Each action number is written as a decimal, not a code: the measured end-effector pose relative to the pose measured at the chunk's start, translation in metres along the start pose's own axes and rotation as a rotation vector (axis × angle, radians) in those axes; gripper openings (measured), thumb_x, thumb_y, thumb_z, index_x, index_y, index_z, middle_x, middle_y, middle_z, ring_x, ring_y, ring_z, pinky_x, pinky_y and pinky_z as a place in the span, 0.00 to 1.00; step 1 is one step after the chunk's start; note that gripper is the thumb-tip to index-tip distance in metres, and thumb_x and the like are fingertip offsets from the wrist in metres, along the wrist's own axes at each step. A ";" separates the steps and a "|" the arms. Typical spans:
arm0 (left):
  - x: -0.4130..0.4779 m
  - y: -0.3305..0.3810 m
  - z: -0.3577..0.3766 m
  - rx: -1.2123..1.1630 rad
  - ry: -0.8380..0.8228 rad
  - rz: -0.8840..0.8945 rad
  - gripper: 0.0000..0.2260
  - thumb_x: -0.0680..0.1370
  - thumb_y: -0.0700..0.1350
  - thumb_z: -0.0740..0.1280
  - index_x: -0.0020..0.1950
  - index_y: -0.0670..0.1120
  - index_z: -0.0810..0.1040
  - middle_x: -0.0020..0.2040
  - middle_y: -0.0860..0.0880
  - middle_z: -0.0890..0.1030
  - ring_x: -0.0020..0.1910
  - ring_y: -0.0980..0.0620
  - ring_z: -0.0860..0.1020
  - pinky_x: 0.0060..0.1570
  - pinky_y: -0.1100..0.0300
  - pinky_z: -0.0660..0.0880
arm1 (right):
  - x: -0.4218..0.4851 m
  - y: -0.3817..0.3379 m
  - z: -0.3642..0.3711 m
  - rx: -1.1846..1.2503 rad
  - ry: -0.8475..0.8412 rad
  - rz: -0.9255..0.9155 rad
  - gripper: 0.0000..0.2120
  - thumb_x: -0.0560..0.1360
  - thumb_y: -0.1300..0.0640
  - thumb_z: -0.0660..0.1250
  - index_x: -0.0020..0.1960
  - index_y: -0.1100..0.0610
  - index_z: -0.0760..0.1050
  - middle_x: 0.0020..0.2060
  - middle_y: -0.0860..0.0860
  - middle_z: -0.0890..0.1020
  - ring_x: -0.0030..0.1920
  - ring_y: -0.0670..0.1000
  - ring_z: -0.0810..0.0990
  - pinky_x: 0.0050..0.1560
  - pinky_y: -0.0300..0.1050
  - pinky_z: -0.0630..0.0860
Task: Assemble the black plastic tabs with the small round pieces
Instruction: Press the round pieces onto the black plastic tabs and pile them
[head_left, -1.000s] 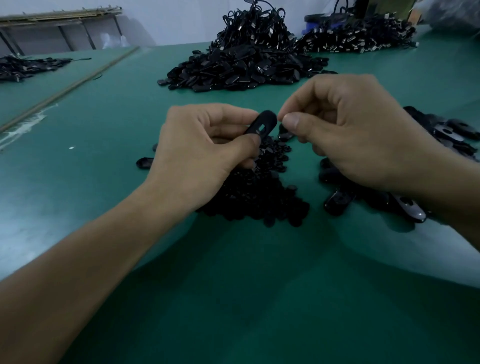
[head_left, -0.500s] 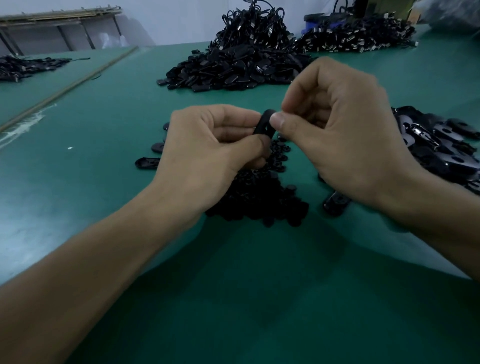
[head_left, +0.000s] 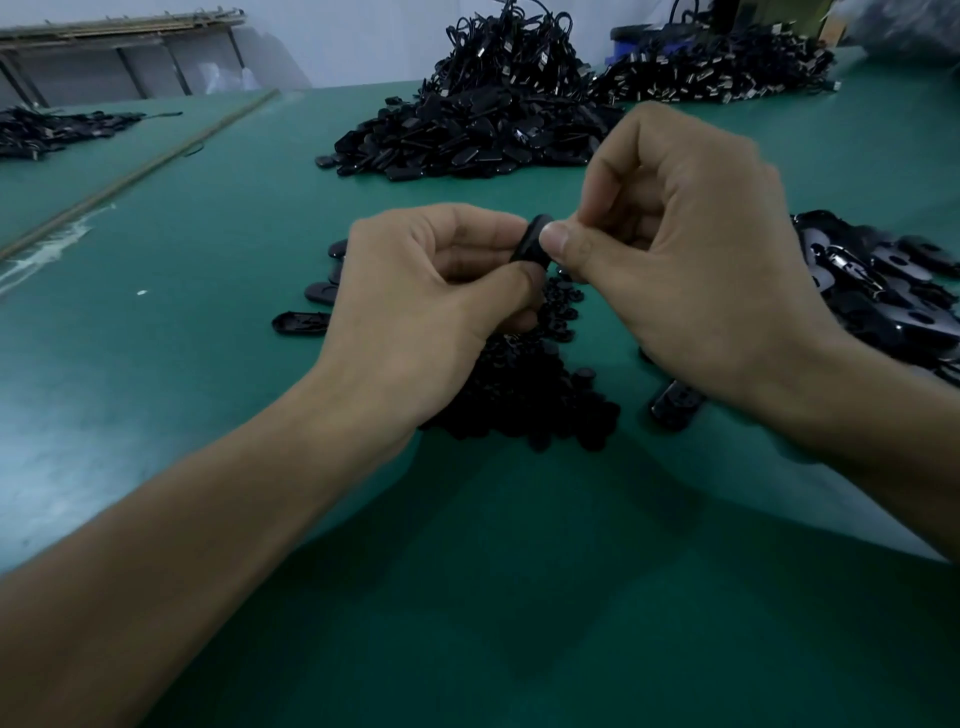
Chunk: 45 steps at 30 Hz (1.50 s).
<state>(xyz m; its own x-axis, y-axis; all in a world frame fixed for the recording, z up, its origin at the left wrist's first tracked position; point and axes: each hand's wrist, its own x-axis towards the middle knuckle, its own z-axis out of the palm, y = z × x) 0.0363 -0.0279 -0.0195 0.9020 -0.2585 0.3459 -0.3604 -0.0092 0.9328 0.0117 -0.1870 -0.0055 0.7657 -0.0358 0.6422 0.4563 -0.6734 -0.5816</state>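
My left hand (head_left: 431, 306) pinches a black plastic tab (head_left: 531, 240) between thumb and fingers above the table. My right hand (head_left: 691, 260) meets it from the right, thumb and forefinger pressed onto the tab's upper end; any small round piece there is hidden under the fingertips. Beneath both hands lies a heap of small black round pieces (head_left: 535, 395). Loose tabs (head_left: 893, 291) are piled under and behind my right wrist.
A green table (head_left: 208, 364) carries a large mound of black tabs (head_left: 467, 135) at the back, with corded parts (head_left: 717, 73) behind it. A few single tabs (head_left: 301, 322) lie left of my left hand. Another dark pile (head_left: 47, 130) sits far left.
My right hand moved left and up onto the tab; the tab's open slot, visible a second ago, is now covered by my right thumb and forefinger. My left hand stayed in place.
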 end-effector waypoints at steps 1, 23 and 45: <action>0.000 0.000 0.000 0.008 0.004 0.000 0.08 0.74 0.31 0.72 0.46 0.44 0.84 0.36 0.48 0.86 0.34 0.54 0.83 0.38 0.64 0.80 | 0.000 0.000 -0.001 -0.003 -0.006 0.003 0.14 0.74 0.57 0.74 0.40 0.48 0.69 0.32 0.46 0.77 0.33 0.46 0.77 0.38 0.46 0.78; 0.003 -0.007 -0.005 0.290 0.029 0.160 0.07 0.74 0.41 0.74 0.50 0.51 0.84 0.41 0.54 0.87 0.40 0.53 0.85 0.45 0.51 0.84 | 0.000 0.005 0.001 0.209 -0.112 0.147 0.13 0.75 0.60 0.73 0.40 0.50 0.69 0.33 0.53 0.84 0.33 0.50 0.84 0.40 0.57 0.82; 0.005 -0.008 -0.013 0.446 -0.083 0.165 0.07 0.73 0.44 0.73 0.47 0.56 0.82 0.38 0.58 0.85 0.37 0.62 0.82 0.39 0.68 0.76 | 0.001 0.013 -0.006 -0.102 -0.195 -0.027 0.07 0.74 0.53 0.74 0.52 0.47 0.80 0.41 0.41 0.83 0.42 0.39 0.80 0.42 0.28 0.72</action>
<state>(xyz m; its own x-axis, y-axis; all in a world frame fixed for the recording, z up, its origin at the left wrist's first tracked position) 0.0464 -0.0164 -0.0240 0.8086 -0.3673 0.4596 -0.5804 -0.3705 0.7252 0.0153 -0.2003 -0.0088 0.8316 0.1197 0.5423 0.4369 -0.7438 -0.5058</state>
